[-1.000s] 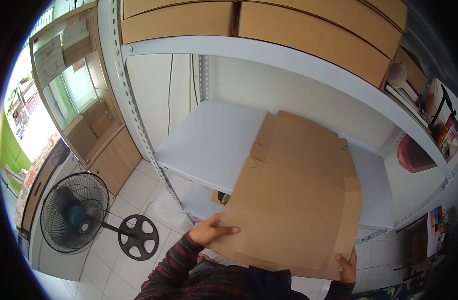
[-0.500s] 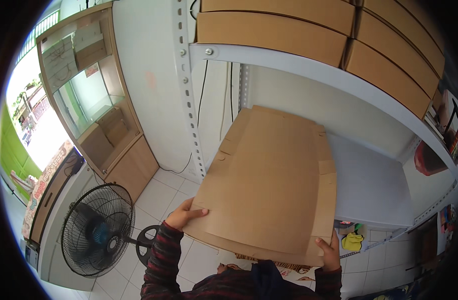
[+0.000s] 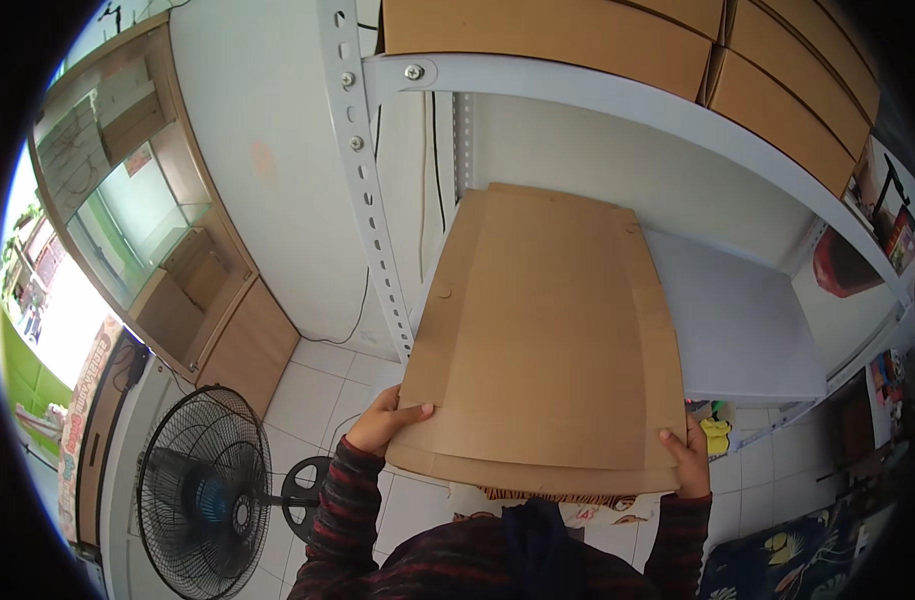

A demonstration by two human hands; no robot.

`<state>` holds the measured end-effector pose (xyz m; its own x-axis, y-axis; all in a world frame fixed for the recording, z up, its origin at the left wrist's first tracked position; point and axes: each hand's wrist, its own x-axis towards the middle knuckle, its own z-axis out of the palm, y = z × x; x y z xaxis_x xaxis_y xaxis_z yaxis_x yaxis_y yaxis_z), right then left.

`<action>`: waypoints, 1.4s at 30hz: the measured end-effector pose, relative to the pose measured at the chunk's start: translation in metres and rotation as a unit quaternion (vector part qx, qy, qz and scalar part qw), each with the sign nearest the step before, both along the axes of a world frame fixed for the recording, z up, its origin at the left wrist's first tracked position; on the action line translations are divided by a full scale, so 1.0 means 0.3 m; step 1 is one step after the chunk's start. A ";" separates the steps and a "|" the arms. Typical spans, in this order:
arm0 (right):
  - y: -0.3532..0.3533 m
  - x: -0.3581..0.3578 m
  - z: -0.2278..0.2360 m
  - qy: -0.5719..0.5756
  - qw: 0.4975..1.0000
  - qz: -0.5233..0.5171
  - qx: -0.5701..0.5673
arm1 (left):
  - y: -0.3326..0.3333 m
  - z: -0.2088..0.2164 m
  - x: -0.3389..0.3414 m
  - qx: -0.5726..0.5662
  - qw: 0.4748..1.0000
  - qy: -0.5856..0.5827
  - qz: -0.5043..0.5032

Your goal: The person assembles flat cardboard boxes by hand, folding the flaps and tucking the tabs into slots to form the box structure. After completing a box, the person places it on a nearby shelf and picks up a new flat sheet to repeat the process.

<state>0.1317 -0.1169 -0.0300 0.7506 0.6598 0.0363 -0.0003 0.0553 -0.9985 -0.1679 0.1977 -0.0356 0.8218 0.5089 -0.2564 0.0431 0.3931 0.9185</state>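
Observation:
A large flat brown cardboard piece [image 3: 547, 330], with creases and small slots along its sides, lies partly over the grey shelf [image 3: 737, 325]. It looks like flattened carton sheets, with layered edges at the near end. My left hand [image 3: 385, 420] grips its near left corner, thumb on top and the other fingers under the edge. At the near right corner my right hand [image 3: 687, 455] holds it the same way, the fingers beneath hidden. The cardboard's far end reaches toward the wall at the back of the shelf.
Brown boxes [image 3: 547, 35] fill the upper shelf, above its metal beam [image 3: 577, 95]. A perforated upright [image 3: 362, 200] stands left of the cardboard. At the left are a black standing fan [image 3: 205, 490] and a glass-fronted cabinet [image 3: 147, 200]. A yellow item [image 3: 715, 437] lies below the shelf.
The cardboard has moved slightly away from me and farther over the shelf, with both hands keeping hold of its near corners. The whole view has shifted a little.

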 end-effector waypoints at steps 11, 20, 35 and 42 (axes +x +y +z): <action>0.006 -0.067 0.173 -0.497 0.848 -0.046 -0.179 | -0.124 -0.304 -0.111 -0.160 0.917 -0.304 -0.204; 0.201 -0.080 0.213 -0.718 0.588 0.333 -0.169 | -0.447 -0.265 0.103 -0.026 0.993 0.027 -0.112; 0.314 0.140 0.446 -0.670 0.604 0.431 0.031 | -0.746 -0.288 0.271 -0.095 0.928 -0.286 0.218; 0.242 0.064 0.398 -0.700 0.529 0.479 -0.015 | -0.797 -0.320 0.324 -0.062 0.908 -0.318 0.265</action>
<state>0.1509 -0.0443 0.0894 -0.6773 0.7298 0.0934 0.7281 0.6831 -0.0570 -0.0707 -0.0413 -0.1316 0.4725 0.8754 0.1020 -0.7053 0.3062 0.6394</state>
